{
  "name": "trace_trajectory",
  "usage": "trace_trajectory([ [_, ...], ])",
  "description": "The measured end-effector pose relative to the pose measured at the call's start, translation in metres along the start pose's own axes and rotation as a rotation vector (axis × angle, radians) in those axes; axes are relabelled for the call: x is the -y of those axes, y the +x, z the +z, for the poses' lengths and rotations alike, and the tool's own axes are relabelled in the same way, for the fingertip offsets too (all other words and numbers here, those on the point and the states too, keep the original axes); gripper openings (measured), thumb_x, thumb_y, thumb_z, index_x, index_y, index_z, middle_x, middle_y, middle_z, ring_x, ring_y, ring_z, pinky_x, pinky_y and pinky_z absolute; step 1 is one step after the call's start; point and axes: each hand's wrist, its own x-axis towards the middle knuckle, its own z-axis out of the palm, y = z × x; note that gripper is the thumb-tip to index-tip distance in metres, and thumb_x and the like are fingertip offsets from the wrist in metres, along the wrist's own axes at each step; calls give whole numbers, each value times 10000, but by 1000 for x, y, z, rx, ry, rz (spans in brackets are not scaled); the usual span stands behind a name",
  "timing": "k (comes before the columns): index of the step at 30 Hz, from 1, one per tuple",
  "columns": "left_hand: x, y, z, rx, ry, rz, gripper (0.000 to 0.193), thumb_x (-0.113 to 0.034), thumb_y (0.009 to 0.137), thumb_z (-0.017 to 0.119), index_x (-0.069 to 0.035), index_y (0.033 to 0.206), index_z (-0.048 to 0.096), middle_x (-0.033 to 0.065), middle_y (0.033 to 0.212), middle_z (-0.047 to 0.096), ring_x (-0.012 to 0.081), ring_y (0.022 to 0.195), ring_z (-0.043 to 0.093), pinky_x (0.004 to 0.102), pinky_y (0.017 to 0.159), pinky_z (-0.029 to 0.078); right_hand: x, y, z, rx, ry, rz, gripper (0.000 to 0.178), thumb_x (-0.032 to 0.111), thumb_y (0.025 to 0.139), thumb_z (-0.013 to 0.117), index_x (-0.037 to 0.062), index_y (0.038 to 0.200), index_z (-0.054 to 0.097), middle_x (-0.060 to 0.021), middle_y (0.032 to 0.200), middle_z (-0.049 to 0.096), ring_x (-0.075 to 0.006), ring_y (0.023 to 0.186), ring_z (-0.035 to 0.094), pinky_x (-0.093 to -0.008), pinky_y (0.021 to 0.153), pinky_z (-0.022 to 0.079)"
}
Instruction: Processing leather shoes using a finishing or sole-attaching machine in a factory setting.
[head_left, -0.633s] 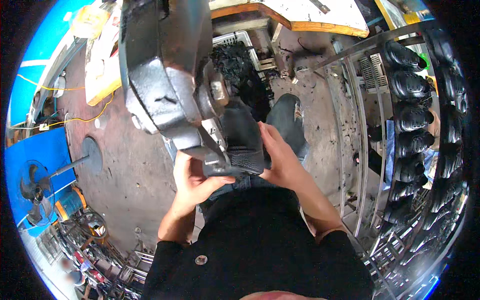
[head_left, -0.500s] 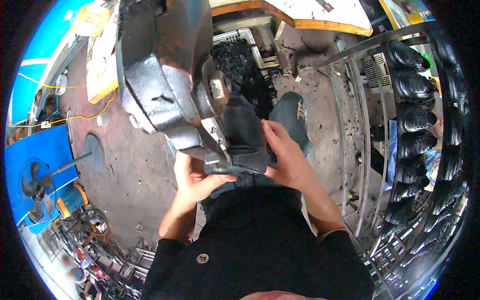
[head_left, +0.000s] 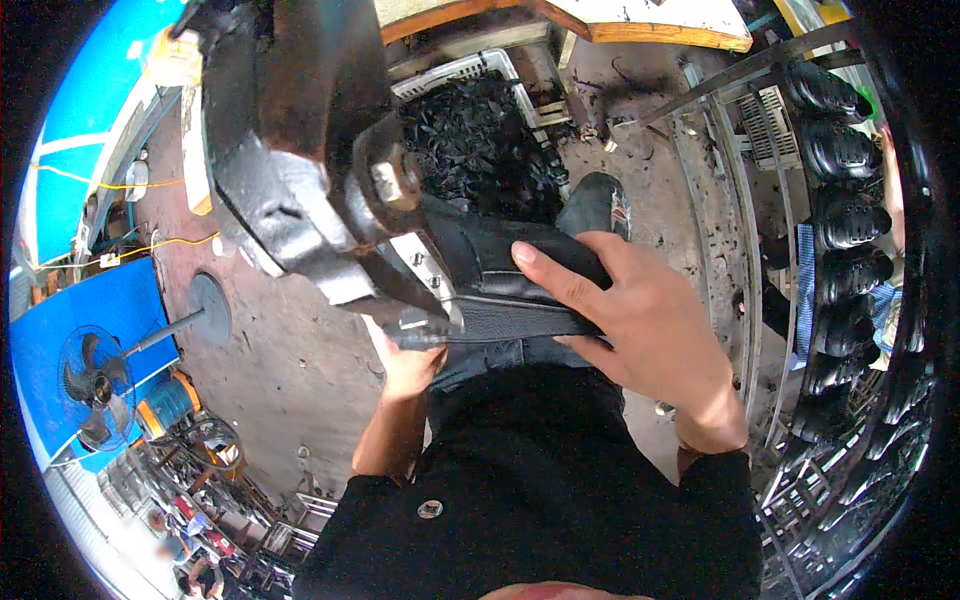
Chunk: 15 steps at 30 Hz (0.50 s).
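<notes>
I have the dark metal machine head (head_left: 290,190) looming large in the head view, and I take my bearings from it. A hex bolt (head_left: 390,182) sits on its right flank, and below that a pale screwed plate (head_left: 424,270) slants down toward its lower tip. Just right of that tip lies what looks like a black shoe upper (head_left: 520,320), its left end meeting or passing behind the tip; I can't tell which from here. My right hand (head_left: 650,310), on the side away from the machine head, grips the upper's right end, fingers spread over the top and thumb beneath. My left hand (head_left: 405,365) is just below the tip and partly hidden by it, so I can't tell whether it is gripping the piece.

Right of the machine head and beyond the upper, I see a white plastic crate (head_left: 515,75) heaped with black scraps (head_left: 480,150). A wood-edged workbench (head_left: 665,35) stands farther off on that side, and well right of the machine head a metal rack carries black lace-up shoes (head_left: 845,220). To its lower left, a pedestal fan (head_left: 97,385) stands before a blue panel (head_left: 40,340).
</notes>
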Motion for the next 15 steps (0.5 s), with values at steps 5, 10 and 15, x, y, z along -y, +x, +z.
trace_trajectory([
  [5, -31, 15, 42, 224, 111, 277, 978, -48, 736, 900, -117, 1465, 251, 100, 1330, 494, 212, 1148, 576, 370, 893, 549, -36, 5, 34, -47, 208, -49, 913, 175, 743, 819, 293, 1543, 393, -243, 1332, 522, -454, 1131, 578, -488, 931, 516],
  [10, -49, 18, 52, 536, 213, 434, 1049, 24, 711, 891, -95, 1492, 202, 127, 1402, 453, 234, 1230, 559, 406, 974, 544, -49, -11, 59, -223, 327, -74, 897, 136, 732, 823, 266, 1526, 426, -234, 1434, 455, -462, 1190, 553, -475, 985, 497],
  [15, -42, 18, 45, 486, 193, 356, 1110, 20, 701, 898, -74, 1516, 150, 167, 1413, 464, 255, 1184, 610, 403, 945, 572, -41, -8, 47, -190, 235, -38, 913, 140, 719, 831, 287, 1525, 428, -225, 1430, 463, -451, 1196, 549, -468, 988, 497],
])
